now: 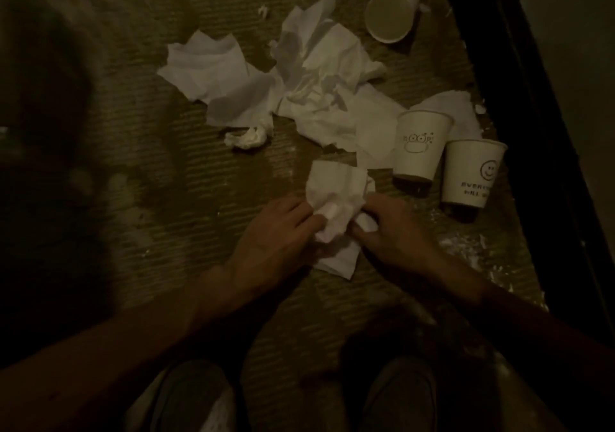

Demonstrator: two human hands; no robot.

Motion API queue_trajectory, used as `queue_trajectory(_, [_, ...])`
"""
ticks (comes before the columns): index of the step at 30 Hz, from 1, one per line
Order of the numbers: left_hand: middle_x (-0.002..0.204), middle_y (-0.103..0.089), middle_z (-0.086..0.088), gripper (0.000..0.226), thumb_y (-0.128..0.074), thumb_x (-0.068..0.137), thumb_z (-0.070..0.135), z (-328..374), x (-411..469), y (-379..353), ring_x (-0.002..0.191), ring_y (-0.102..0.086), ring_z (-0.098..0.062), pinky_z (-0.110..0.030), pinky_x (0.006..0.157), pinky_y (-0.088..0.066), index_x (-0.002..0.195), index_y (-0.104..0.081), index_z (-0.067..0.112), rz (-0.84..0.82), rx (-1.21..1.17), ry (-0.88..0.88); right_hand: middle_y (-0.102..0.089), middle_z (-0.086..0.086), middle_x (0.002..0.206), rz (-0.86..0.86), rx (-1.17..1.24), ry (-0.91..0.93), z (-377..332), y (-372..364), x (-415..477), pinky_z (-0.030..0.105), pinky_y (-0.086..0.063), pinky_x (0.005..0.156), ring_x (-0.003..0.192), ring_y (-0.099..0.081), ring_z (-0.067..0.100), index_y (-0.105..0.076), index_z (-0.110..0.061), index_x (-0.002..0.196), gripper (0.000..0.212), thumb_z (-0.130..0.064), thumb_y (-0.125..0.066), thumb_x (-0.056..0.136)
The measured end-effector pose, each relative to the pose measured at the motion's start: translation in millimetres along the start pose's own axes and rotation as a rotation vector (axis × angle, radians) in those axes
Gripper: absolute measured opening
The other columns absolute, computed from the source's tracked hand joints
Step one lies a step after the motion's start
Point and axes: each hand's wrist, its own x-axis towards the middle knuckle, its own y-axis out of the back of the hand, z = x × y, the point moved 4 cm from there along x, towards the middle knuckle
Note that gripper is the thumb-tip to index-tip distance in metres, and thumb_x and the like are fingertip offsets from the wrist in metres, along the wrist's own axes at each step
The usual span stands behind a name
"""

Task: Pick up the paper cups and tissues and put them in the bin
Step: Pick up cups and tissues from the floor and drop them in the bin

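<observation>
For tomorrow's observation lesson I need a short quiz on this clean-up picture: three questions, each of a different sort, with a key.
1. How many cups are in view?
2. True or false: the left hand holds a cup.
3. The right hand grips: A) a tissue; B) a cup; C) a spoon.

Key: 1. Three. 2. False: it grips the tissue. 3. A.
</observation>
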Motion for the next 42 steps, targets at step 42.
queue_trajectory(42, [0.096, -0.07, 0.014, 0.013, -0.059, 0.097, 0.027, 9, 75, 44, 0.087, -0.064, 0.002, -0.023, 0.084, -0.051, 0.095, -0.071, 0.028, 0.014, -0.877, 0.813, -0.066, 0.003, 0.101, 0.456, 0.749, -0.785, 23, 28, -24, 0.037, -0.057, 0.078, 0.089, -0.065, 0.02, -0.058, -0.015, 0.107, 0.046, -0.045, -0.077, 0.078])
